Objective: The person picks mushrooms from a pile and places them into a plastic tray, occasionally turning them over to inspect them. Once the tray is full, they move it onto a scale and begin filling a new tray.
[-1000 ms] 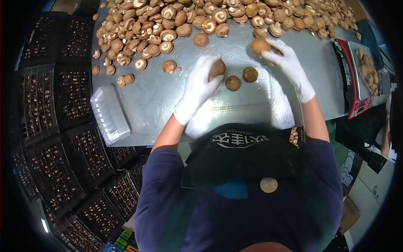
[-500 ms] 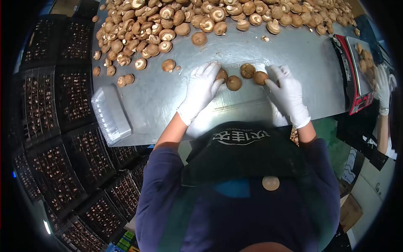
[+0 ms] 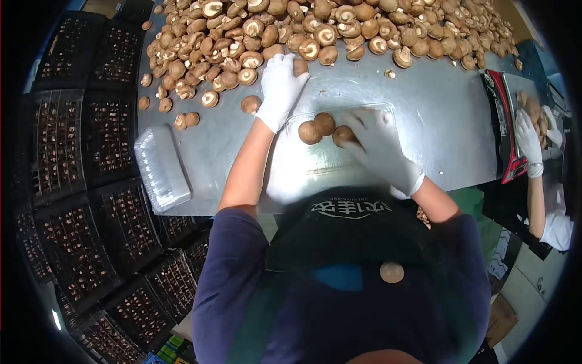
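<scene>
Currently, one mushroom (image 3: 300, 67) by the pile (image 3: 206, 45) is flanked by the left hand (image 3: 282, 89), thumb and fingers parted, grip undetermined; in the tray (image 3: 321, 160), another mushroom (image 3: 344, 136) is partly covered by the right hand (image 3: 379, 145), blurred, finger opening unreadable

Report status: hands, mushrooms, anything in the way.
Left hand at a mushroom by the pile, grip unclear. Right hand, blurred, at another mushroom beside a pair. Co-worker's hand by the scale, apart from both.
</scene>
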{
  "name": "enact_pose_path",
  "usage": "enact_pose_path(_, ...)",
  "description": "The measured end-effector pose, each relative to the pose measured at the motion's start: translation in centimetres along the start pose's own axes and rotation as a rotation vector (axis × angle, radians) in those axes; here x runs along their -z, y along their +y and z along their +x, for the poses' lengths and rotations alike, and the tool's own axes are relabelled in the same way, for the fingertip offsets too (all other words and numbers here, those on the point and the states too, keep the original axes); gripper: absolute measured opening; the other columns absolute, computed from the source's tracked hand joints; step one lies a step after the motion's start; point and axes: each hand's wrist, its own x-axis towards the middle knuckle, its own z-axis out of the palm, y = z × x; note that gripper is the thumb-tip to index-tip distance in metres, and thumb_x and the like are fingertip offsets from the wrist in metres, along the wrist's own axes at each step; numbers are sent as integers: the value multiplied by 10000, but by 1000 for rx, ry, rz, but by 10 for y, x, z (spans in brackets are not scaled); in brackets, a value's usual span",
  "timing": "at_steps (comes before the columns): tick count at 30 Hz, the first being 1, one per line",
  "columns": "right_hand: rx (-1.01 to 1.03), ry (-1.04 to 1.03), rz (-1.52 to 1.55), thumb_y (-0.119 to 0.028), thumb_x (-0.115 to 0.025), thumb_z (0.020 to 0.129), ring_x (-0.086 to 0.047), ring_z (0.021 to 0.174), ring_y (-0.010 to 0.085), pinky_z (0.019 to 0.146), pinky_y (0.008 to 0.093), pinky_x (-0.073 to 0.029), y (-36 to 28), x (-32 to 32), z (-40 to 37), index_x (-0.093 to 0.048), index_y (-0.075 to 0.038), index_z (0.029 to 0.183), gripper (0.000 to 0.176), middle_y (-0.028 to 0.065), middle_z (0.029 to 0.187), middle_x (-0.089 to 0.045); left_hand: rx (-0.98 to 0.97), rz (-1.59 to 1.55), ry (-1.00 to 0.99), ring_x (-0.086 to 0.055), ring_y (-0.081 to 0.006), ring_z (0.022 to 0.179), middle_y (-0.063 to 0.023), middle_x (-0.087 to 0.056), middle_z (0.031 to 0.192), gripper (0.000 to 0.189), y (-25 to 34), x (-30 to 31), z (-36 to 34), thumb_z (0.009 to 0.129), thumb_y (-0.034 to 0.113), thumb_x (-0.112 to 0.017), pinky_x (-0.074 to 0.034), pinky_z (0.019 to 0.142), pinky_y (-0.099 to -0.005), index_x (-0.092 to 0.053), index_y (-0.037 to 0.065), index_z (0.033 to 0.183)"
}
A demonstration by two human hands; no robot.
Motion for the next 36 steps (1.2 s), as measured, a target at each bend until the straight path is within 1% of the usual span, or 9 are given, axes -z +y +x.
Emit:
enact_pose_path(3, -96, 88, 66, -209, -673, 817, -560, 936, 257, 824, 381, -408, 24, 11, 45, -604, -103, 1163, 368, 80, 1006, -583, -49, -51, 22, -611, -304, 953, -152, -628, 1007, 475, -3, -4, 1, 731, 259, -761, -498, 840, -396, -626, 11, 1113)
enact_pose_path(8, -222, -33, -211, -323, -692, 817, -600, 928, 293, 780, 415, -452, 68, -45, 118, -572, -42, 1089, 409, 125, 967, -608, 465, -1576, -193, -664, -216, 864, -170, -671, 1038, 381, -2, 43, -19, 979, 265, -483, -530, 759, -303, -559, -40, 1195)
enact_pose_path(13, -158, 73, -179, -342, -759, 732, -619, 876, 291, 768, 428, -461, 79, -66, 136, -579, -44, 1045, 468, 121, 908, -620, 525, -1951, -255, -662, -284, 944, -208, -641, 1128, 378, -13, 61, -61, 1006, 226, -439, -533, 811, -317, -542, -59, 1233)
enact_pose_path(18, -110, 147, 387, -259, -747, 713, -633, 850, 253, 809, 404, -456, 23, 8, 80, -601, -59, 1038, 408, 74, 868, -649, 185, -660, 24, -583, -288, 1084, -140, -574, 1187, 476, 35, 80, -139, 802, 30, -676, -467, 944, -377, -542, 18, 1259)
enact_pose_path(20, -327, -336, 698, -255, -748, 707, -604, 953, 235, 883, 411, -430, -11, 38, 51, -606, -65, 1030, 401, 73, 946, -634, 46, -507, 96, -557, -333, 1093, -173, -561, 1191, 532, 46, 62, -167, 720, 23, -735, -443, 956, -413, -531, 27, 1211)
enact_pose_path(25, 161, -56, -30, -262, -729, 735, -503, 1163, 236, 970, 448, -353, -29, -31, -11, -596, -101, 1057, 384, 65, 1143, -576, -25, -383, 23, -548, -346, 1107, -173, -570, 1199, 557, 46, 39, -181, 685, 27, -789, -456, 942, -396, -523, 28, 1174)
enact_pose_path(31, -204, -198, 344, -207, -698, 735, -545, 1048, 224, 876, 427, -389, 19, 24, 32, -609, -131, 1058, 343, 62, 1028, -600, -48, -376, 64, -535, -365, 1127, -194, -573, 1206, 350, 29, 64, -133, 861, 139, -657, -422, 973, -441, -580, 4, 1174)
enact_pose_path(32, -107, 228, -114, -179, -685, 735, -558, 1018, 240, 821, 425, -401, 39, -2, 35, -606, -125, 1113, 390, 75, 1057, -607, -9, -375, 53, -533, -360, 1133, -195, -572, 1204, 314, 30, 62, -109, 860, 124, -634, -422, 976, -432, -602, 11, 1152)
enact_pose_path(36, -210, 144, -114, -311, -701, 798, -567, 1048, 301, 855, 436, -485, 119, -37, 70, -576, -157, 1264, 506, 95, 1119, -591, -242, -262, 89, -565, -314, 1129, -134, -596, 1242, 409, 34, 1, -12, 810, 159, -657, -468, 956, -391, -618, 77, 1208)
